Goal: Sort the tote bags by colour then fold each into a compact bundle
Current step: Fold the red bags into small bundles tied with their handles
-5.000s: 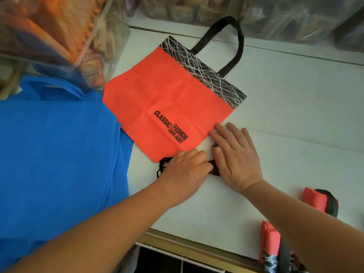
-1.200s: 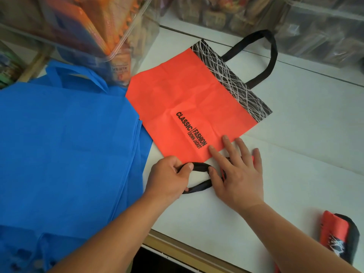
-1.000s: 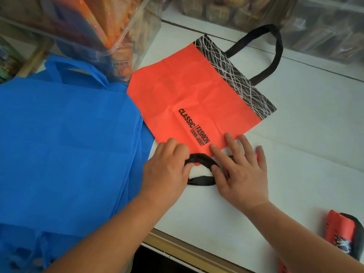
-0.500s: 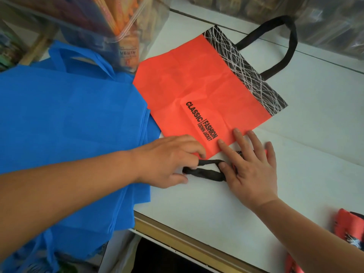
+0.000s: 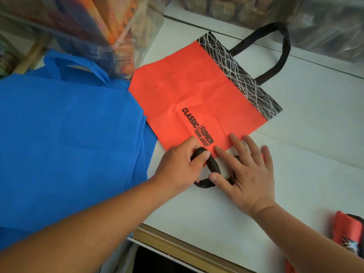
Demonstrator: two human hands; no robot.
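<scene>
The red tote bag (image 5: 197, 99) lies flat on the white table (image 5: 307, 138), print facing up. The step in hand looks to be laying its near handle (image 5: 214, 167) in over the bag's body before the 1st fold. To do it well, I judge the strap should go down flat, untwisted and wholly inside the bag's outline, with the bag's near edge pinned so the cloth cannot slide. A loop left sticking out would make a lumpy bundle.

The left hand (image 5: 177, 166), at the bag's near corner, has thumb and forefinger curled round that handle, pinching it. The right hand (image 5: 250, 176) lies flat on the bag's near edge, its fingers (image 5: 228, 158) straight and spread apart, thumb pressing the strap's lower end down. It grips nothing.

The bag's 2nd handle (image 5: 283, 54) lies untouched at its far end. Left of the bag sit stacked blue tote bags (image 5: 69, 134). Well to the bag's near right lies 1 folded red bundle (image 5: 346, 229).
</scene>
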